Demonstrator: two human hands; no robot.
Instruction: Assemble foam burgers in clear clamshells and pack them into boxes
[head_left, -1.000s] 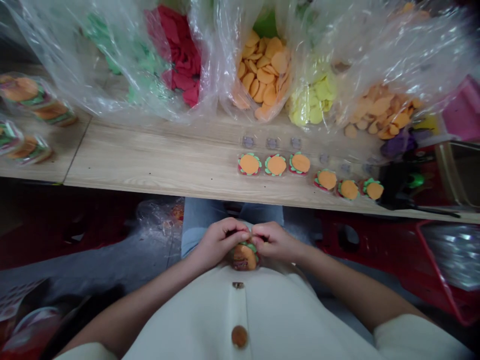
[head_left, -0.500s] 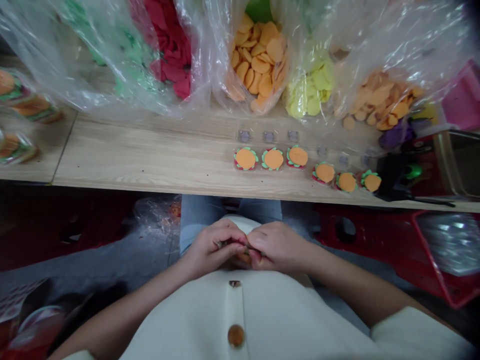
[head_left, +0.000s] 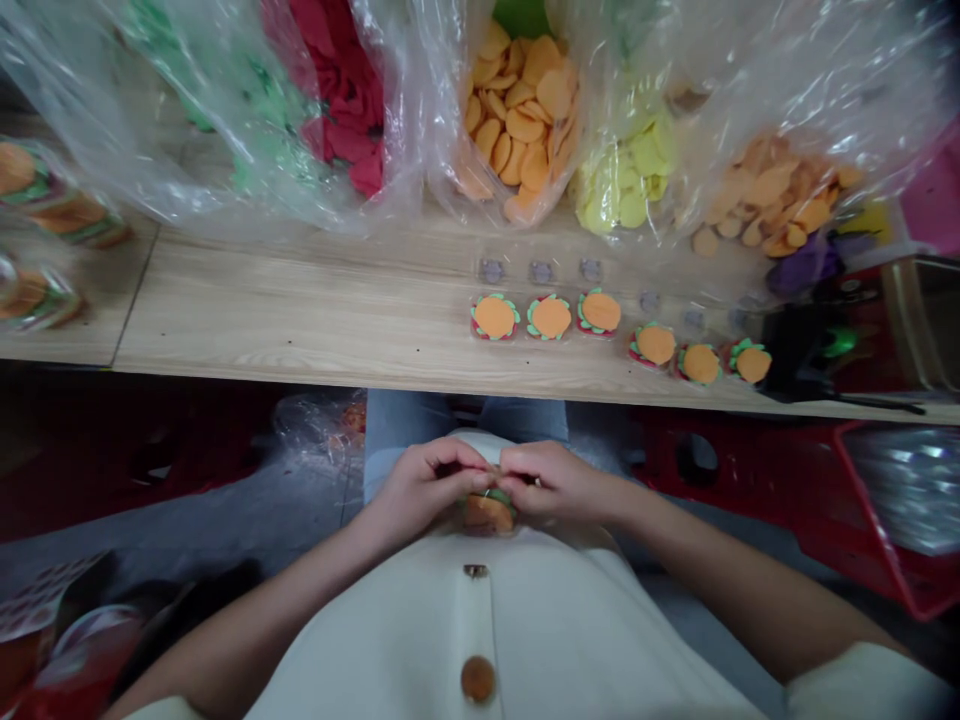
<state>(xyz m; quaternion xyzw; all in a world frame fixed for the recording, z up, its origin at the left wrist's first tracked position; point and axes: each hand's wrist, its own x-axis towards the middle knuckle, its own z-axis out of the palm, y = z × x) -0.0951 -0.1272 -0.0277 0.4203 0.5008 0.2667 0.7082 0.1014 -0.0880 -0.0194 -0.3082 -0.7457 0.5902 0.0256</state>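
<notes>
My left hand (head_left: 426, 490) and my right hand (head_left: 555, 484) meet in front of my white buttoned top, their fingertips pinching a small burger-shaped craft stack (head_left: 487, 513). It has an orange disc with a frilly green layer, and my fingers hide its upper part. Across the wooden table (head_left: 300, 305), several finished burger-shaped pieces (head_left: 549, 318) lie in two short rows. Small clear plastic pieces (head_left: 541, 272) sit just behind them. Both hands are well short of the table's edge.
Clear bags of red (head_left: 337, 110), orange (head_left: 521, 120), yellow (head_left: 626, 170) and peach (head_left: 772, 195) cut pieces stand along the table's back. Bagged burger pieces (head_left: 45, 200) lie at left. A red plastic crate (head_left: 750, 470) stands below right.
The burger-shaped stack, mostly covered by my fingers half a second ago, shows again below them. My hands have drawn slightly apart at the fingertips, and the view has shifted a little.
</notes>
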